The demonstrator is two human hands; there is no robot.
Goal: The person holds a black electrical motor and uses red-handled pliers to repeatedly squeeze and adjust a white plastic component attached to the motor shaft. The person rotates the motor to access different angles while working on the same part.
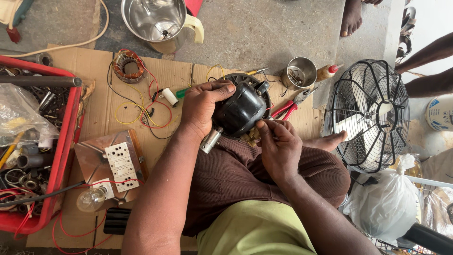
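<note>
The left hand [200,108] wraps closed around the black motor [240,111], which rests on the lap at centre. The right hand [278,146], at the motor's 5 o'clock, pinches its lower edge. The motor may roll off the knee: its shaft [211,140] overhangs at 7 o'clock. Pliers [293,105] lie at 3 o'clock.
</note>
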